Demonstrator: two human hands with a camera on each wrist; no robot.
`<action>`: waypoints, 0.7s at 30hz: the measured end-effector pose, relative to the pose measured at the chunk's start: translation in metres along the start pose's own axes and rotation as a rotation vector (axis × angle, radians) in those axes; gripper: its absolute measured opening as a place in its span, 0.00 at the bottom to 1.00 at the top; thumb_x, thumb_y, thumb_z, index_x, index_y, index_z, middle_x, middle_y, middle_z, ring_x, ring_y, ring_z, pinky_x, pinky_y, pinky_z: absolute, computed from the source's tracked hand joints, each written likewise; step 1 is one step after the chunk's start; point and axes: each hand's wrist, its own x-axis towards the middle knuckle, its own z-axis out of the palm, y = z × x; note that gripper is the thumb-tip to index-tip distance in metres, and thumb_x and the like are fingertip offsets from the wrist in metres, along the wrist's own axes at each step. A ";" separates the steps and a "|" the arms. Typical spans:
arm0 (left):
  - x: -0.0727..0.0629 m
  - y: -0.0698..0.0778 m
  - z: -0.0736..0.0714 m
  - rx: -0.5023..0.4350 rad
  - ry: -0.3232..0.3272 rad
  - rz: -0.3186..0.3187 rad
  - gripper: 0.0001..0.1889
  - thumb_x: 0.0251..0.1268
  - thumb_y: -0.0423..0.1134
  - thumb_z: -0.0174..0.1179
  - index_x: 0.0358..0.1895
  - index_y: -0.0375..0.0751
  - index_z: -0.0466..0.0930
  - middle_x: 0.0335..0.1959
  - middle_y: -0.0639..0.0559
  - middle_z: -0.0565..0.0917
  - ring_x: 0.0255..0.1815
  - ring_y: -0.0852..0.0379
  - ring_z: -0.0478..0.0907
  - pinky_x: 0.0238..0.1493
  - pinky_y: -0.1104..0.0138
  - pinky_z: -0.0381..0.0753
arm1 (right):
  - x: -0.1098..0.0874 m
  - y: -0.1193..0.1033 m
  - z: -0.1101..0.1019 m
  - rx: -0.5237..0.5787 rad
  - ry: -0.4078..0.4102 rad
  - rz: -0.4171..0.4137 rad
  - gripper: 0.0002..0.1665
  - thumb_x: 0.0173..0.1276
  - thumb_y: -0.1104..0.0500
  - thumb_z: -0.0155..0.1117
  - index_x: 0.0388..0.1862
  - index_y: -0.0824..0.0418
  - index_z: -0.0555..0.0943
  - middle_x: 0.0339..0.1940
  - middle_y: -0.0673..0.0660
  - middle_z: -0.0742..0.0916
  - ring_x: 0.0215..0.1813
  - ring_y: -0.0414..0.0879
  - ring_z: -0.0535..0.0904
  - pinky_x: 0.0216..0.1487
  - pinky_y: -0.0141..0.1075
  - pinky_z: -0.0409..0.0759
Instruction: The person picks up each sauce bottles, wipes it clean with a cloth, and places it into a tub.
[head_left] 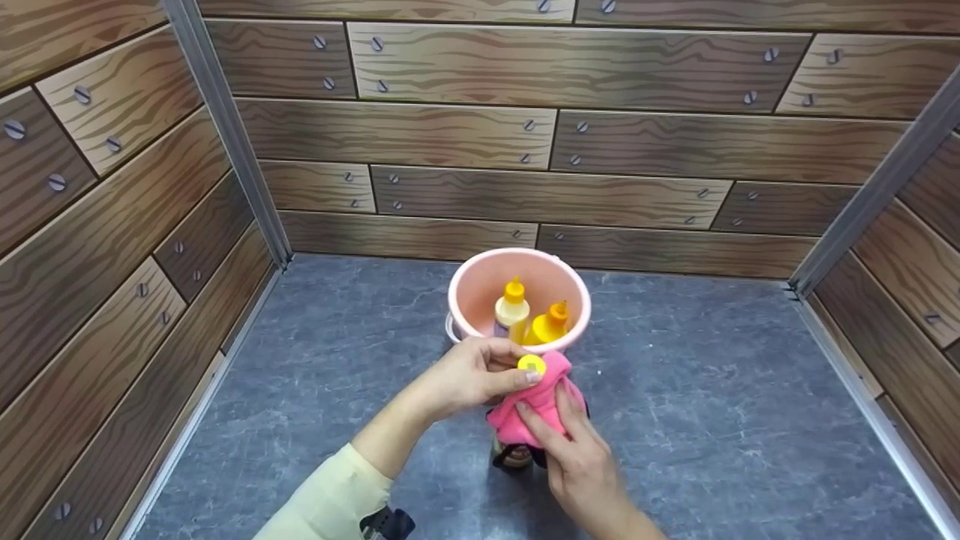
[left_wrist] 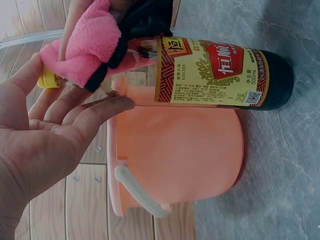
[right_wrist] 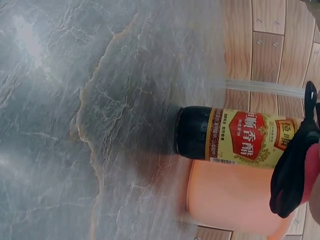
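Note:
A dark vinegar bottle (left_wrist: 215, 75) with a yellow and red label is upright in front of the pink bucket; whether its base touches the floor I cannot tell. My left hand (head_left: 472, 379) pinches the bottle's yellow cap (head_left: 532, 366) between thumb and fingers. Around the neck and shoulder lies a pink cloth (head_left: 536, 431) with black edging, which my right hand (head_left: 589, 469) holds against the bottle from the right. Black loops (right_wrist: 292, 170) hang from the cloth. Most of the bottle is hidden under cloth and hands in the head view.
Just beyond the hands stands the pink bucket (head_left: 476, 289), its pale handle (left_wrist: 142, 192) hanging at the side. Inside are a cream bottle (head_left: 512, 311) and a yellow bottle (head_left: 549, 326), both with orange tops. Wood-patterned walls (head_left: 465, 135) border the grey marbled floor (head_left: 720, 390).

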 end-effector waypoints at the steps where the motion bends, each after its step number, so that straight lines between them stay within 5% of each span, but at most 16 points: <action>1: -0.001 0.000 0.000 0.005 0.004 0.000 0.12 0.73 0.40 0.71 0.53 0.38 0.89 0.43 0.49 0.92 0.40 0.58 0.87 0.41 0.69 0.85 | 0.000 -0.001 0.001 -0.006 0.003 -0.002 0.24 0.89 0.51 0.45 0.63 0.50 0.88 0.69 0.76 0.79 0.67 0.69 0.79 0.77 0.38 0.66; 13: -0.002 -0.001 -0.001 -0.033 -0.016 -0.016 0.13 0.74 0.38 0.70 0.55 0.38 0.88 0.45 0.48 0.92 0.39 0.58 0.87 0.41 0.65 0.87 | -0.011 0.000 0.006 -0.041 0.007 -0.034 0.24 0.89 0.51 0.44 0.63 0.48 0.88 0.70 0.74 0.79 0.65 0.69 0.81 0.75 0.37 0.65; 21: 0.001 0.000 0.000 -0.052 -0.027 -0.026 0.12 0.74 0.37 0.70 0.54 0.37 0.88 0.44 0.47 0.92 0.39 0.57 0.88 0.43 0.61 0.88 | -0.021 0.002 0.003 -0.026 -0.064 -0.005 0.26 0.89 0.52 0.41 0.66 0.46 0.87 0.72 0.74 0.77 0.67 0.67 0.80 0.76 0.34 0.63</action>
